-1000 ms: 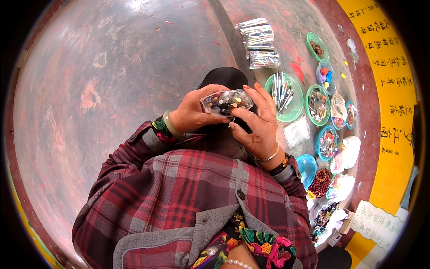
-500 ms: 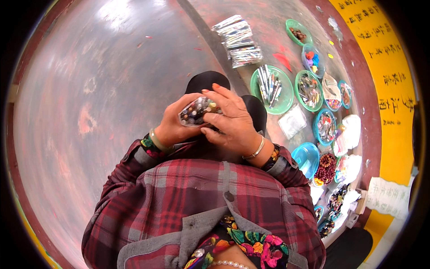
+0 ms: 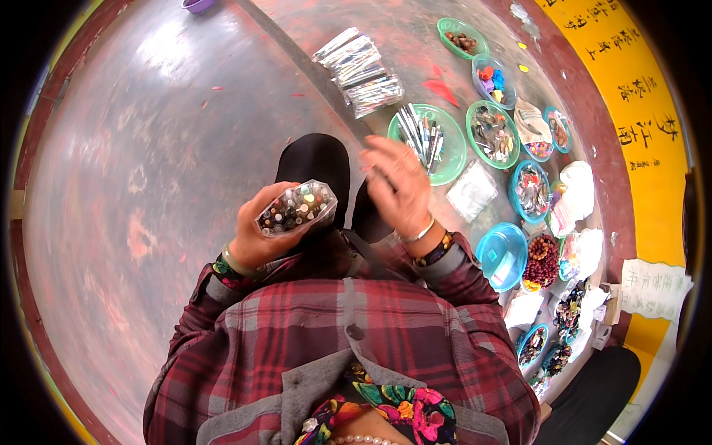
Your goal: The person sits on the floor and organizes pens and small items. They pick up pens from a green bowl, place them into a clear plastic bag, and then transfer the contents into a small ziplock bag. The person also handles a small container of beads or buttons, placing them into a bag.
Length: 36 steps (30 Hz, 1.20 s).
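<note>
My left hand (image 3: 256,230) is wrapped round a clear plastic pack of pens (image 3: 297,209), held above my left knee. I see the pack from its end, with many round dark, white and coloured tips side by side. To the right, my right hand (image 3: 399,185) hangs in the air apart from the pack. Its fingers are stretched forward and slightly bent, with nothing plain to see in them. Just beyond it stands a green basin (image 3: 451,165) with several loose pens (image 3: 419,137) inside.
Several filled clear packs (image 3: 361,73) lie on the floor ahead. Along the right are a green basin of small packets (image 3: 492,135), a blue basin (image 3: 501,256), dark red beads (image 3: 541,263) and a clear flat bag (image 3: 472,191). Another person's dark leg (image 3: 597,393) shows at lower right.
My right hand has come off the pack and moved right, toward the pen basin. The left hand has lowered the pack to the left. My view has shifted, so a purple basin shows at the top.
</note>
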Each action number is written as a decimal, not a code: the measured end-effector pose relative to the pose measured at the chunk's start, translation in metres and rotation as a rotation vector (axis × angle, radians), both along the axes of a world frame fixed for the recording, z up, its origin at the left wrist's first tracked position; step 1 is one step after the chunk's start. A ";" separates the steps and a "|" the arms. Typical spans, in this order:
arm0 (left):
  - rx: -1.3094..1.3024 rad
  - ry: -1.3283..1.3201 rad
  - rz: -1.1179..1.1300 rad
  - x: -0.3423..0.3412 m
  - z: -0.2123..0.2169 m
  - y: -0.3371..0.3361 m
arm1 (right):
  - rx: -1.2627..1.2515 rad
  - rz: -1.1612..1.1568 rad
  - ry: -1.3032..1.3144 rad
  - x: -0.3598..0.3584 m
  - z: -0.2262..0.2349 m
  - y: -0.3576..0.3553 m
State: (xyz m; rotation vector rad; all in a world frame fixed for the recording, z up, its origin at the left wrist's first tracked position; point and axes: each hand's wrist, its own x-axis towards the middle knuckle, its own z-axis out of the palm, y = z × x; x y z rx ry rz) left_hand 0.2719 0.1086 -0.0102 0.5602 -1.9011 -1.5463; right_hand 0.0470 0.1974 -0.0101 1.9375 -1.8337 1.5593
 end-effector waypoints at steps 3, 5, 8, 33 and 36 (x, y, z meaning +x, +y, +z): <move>-0.021 -0.032 -0.005 0.001 -0.002 -0.001 | 0.114 -0.266 -0.330 -0.052 -0.057 -0.006; 0.011 -0.046 -0.024 0.002 0.000 -0.001 | 0.323 -0.520 -0.440 -0.106 -0.125 -0.001; -0.004 -0.043 -0.057 -0.001 -0.001 -0.004 | 0.567 -0.701 -0.332 -0.177 -0.218 0.025; -0.145 -0.140 -0.050 -0.010 0.010 0.000 | 0.679 -0.574 -1.237 -0.212 -0.225 0.020; -0.129 -0.115 -0.047 -0.008 0.005 0.000 | 0.380 -0.368 -1.353 -0.183 -0.194 0.031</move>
